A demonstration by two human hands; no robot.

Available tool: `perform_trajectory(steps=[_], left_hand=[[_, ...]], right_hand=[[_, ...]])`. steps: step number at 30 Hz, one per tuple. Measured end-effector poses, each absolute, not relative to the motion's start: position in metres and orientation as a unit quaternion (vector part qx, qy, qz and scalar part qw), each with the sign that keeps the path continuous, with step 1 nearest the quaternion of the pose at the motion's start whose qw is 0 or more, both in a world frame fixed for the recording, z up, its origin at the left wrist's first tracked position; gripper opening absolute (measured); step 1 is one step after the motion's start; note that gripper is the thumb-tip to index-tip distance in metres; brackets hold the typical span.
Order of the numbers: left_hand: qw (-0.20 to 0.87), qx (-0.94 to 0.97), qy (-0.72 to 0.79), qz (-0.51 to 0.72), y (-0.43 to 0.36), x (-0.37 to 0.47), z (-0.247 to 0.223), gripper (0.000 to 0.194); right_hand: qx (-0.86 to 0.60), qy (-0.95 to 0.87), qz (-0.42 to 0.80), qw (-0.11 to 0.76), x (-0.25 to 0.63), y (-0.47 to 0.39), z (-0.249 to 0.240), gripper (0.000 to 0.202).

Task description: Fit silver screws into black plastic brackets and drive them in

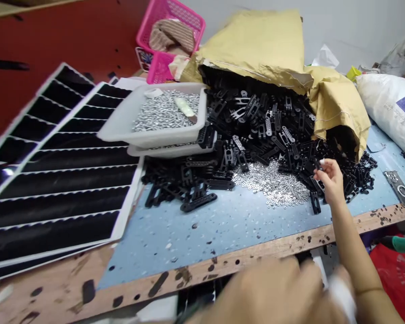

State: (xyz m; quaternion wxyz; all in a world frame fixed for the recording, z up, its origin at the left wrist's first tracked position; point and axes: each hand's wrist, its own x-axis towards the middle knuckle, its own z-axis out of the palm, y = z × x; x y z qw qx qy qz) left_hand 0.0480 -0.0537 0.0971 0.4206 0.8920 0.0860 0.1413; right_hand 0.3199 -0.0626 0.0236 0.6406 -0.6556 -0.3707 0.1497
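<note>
My right hand (330, 180) reaches over the right side of a heap of black slotted plastic parts (256, 130). Its fingers are pinched on a small black plastic part (317, 165), and one fingertip looks white. Silvery small nuts and screws (273, 182) lie in a patch left of that hand. A single black part (315, 202) rests just below it. Low in the view, in front of the table edge, my left hand (270, 292) is smeared by motion. Something white wraps one of its fingers, and whether it holds anything cannot be made out.
A white plastic tub (121, 119) of metal pins stands on another tub. Sheets with black strips (70, 193) lie at left. Paper sacks (256, 42), one spilling parts, lean behind. Pink baskets (159, 67), a white sack (388, 101) and a phone-like object (398, 186) surround the heap.
</note>
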Motion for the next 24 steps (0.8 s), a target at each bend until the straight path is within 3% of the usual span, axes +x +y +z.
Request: perform_trajectory(steps=[4,8,12,17,21,24], left_hand=[[0.462,0.843,0.237,0.139,-0.003,0.074,0.078,0.022],[0.566,0.77,0.277,0.102,0.012,0.066,0.047,0.019],[0.497,0.817,0.258,0.137,0.004,0.053,0.038,0.017],[0.398,0.87,0.246,0.153,0.005,0.05,0.032,0.018],[0.403,0.871,0.23,0.16,0.012,0.046,0.03,0.016],[0.423,0.842,0.295,0.16,0.022,0.041,0.025,0.023]], right_hand=[[-0.587,-0.371,0.273,0.666,0.264,-0.084,0.021,0.012],[-0.585,-0.469,0.319,0.58,0.227,-0.091,0.026,0.009],[-0.615,-0.554,0.263,0.495,0.213,-0.087,0.033,0.011],[-0.612,-0.534,0.308,0.495,0.207,-0.08,0.029,0.015],[-0.587,-0.533,0.347,0.501,0.211,-0.076,0.014,0.02],[-0.65,-0.57,0.249,0.436,0.22,-0.074,-0.002,0.023]])
